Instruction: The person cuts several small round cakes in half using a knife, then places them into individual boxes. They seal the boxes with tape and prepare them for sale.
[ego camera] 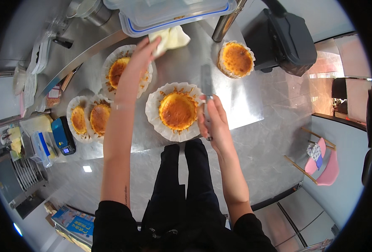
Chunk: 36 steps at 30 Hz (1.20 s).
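My right hand is closed around the handle of a knife or spatula, its metal blade pointing away from me. Just left of it, a browned cheesecake lies on spread, pleated baking paper. Farther up, my left hand is at a pale cloth or paper towel; blur hides whether the fingers grip it. Beneath my left forearm is a second cheesecake, partly covered. Two more cakes sit to the left, and another cheesecake in upright paper stands at the right.
Clear plastic containers overhang the far side of the steel table. A metal post rises beside them. A blue digital scale is at the left, below a steel shelf edge. A dark bin stands beyond the right end.
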Tool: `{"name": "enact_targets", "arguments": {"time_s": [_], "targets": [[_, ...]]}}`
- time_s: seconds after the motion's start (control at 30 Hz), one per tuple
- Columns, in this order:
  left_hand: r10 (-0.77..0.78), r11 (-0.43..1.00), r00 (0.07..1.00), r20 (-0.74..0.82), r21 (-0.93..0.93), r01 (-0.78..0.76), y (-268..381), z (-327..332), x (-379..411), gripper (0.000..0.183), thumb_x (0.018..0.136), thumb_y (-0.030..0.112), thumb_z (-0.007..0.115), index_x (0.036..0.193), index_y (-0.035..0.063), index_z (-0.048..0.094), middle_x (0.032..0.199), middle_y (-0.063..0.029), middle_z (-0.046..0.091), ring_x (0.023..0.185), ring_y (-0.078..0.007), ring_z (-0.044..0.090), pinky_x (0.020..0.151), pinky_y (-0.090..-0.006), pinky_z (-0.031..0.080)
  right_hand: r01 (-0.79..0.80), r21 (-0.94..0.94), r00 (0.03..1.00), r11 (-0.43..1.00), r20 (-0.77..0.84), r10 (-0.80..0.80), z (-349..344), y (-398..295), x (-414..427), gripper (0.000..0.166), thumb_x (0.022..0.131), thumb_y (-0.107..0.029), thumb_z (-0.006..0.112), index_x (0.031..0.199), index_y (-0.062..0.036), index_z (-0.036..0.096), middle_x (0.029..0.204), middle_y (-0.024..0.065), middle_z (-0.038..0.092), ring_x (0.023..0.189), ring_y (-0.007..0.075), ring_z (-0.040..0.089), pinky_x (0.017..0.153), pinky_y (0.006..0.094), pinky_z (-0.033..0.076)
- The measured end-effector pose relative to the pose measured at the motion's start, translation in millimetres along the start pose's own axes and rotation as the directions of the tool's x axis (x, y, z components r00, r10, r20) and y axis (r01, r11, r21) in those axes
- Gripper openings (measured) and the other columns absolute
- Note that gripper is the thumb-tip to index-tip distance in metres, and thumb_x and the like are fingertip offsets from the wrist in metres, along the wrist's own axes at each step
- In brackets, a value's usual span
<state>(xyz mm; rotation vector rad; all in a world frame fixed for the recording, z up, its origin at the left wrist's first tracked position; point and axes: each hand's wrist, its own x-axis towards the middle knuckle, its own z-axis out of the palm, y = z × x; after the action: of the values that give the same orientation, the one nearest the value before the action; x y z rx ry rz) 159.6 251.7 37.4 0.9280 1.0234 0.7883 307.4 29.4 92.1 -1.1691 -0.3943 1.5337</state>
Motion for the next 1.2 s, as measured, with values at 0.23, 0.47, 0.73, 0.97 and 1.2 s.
{"name": "enact_targets", "arguments": {"time_s": [0.23,0.47,0.73,0.97,1.2], "targets": [[-0.067,0.819,0.96,0.273,-0.534,0.209,-15.8,32.4,-87.1,0.039,0.094,0.022,0.048,0.126,0.0001,0.041,0.121,-0.0122,0.051,0.112,-0.0246,0.051,0.097,-0.0414,0.042,-0.032,-0.046,0.986,0.998,0.16,0.039,18.6,9.7,17.5,0.029,0.099,-0.033,0.034,0.113,-0.0099,0.043,0.064,-0.0009,0.042,0.041,0.0041,0.029,0.036,0.0184,0.023],[-0.058,0.923,0.996,0.065,-0.376,0.079,-14.9,58.0,-93.2,0.036,0.081,0.004,0.065,0.114,-0.0004,0.05,0.101,-0.0079,0.06,0.09,-0.0174,0.059,0.076,-0.0297,0.048,-0.061,-0.09,0.991,0.994,0.113,0.072,24.3,17.4,16.8,0.029,0.098,-0.034,0.035,0.115,-0.0115,0.041,0.062,-0.0047,0.035,0.043,0.0021,0.023,0.037,0.0177,0.019],[-0.041,0.89,0.999,-0.014,-0.455,0.03,-18.0,72.3,-50.9,0.036,0.082,0.006,0.064,0.116,0.0044,0.052,0.11,-0.0076,0.058,0.099,-0.0196,0.058,0.081,-0.0328,0.05,-0.137,-0.142,0.989,0.98,0.033,0.143,5.8,17.2,-9.2,0.028,0.098,-0.032,0.036,0.115,-0.0099,0.043,0.059,-0.0055,0.033,0.043,0.0018,0.023,0.036,0.0178,0.017],[-0.128,0.976,0.988,-0.086,0.166,0.141,3.5,36.9,1.7,0.065,0.086,0.042,0.058,0.13,-0.0018,0.038,0.125,-0.0134,0.051,0.115,-0.0237,0.05,0.094,-0.0343,0.044,-0.098,-0.373,0.995,0.923,-0.069,0.078,-65.4,26.8,-49.6,0.026,0.097,-0.026,0.041,0.116,-0.0076,0.045,0.064,-0.0058,0.038,0.049,0.0013,0.032,0.042,0.0163,0.024],[0.437,0.74,0.787,-0.435,0.671,-0.039,-71.4,-14.7,-174.1,0.031,0.086,0.017,0.059,0.112,-0.0007,0.056,0.1,-0.0127,0.059,0.079,-0.0196,0.06,0.07,-0.0293,0.048,0.171,-0.9,0.936,0.4,0.022,-0.351,-92.9,21.9,2.3,0.028,0.082,-0.02,0.066,0.097,0.0021,0.057,0.076,0.0076,0.06,0.061,0.0107,0.05,0.059,0.0246,0.043]]}}
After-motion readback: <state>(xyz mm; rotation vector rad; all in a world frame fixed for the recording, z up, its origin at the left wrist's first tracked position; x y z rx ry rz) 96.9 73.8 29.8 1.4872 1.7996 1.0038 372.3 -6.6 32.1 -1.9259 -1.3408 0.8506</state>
